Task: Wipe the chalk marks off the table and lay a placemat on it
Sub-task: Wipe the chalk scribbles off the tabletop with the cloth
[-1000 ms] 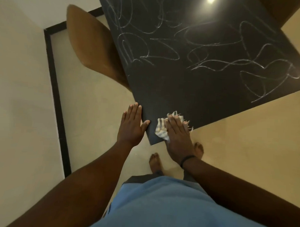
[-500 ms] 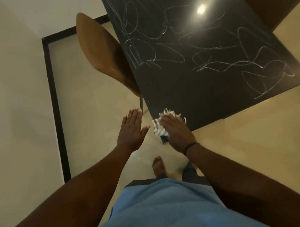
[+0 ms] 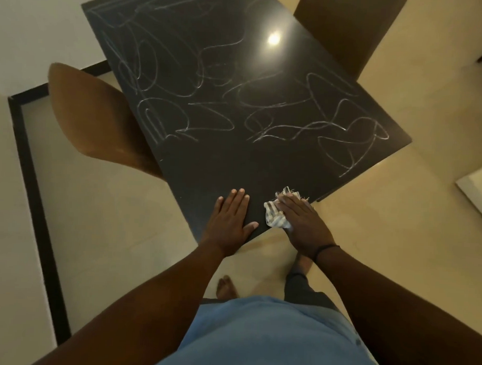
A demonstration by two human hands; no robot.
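While the left hand (image 3: 229,223) lies flat on the table (image 3: 235,160), the right hand (image 3: 301,222) presses a cloth (image 3: 275,219) with straight fingers

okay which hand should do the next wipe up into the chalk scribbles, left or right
Right, probably. The right hand already presses the striped cloth flat on the black table near its corner, below the chalk marks. The left hand lies flat on the table, holding nothing, and looks better used as a brace.

Blue shirt (image 3: 256,335), black wristband (image 3: 325,249), dark trousers (image 3: 299,291), bare feet (image 3: 226,287).
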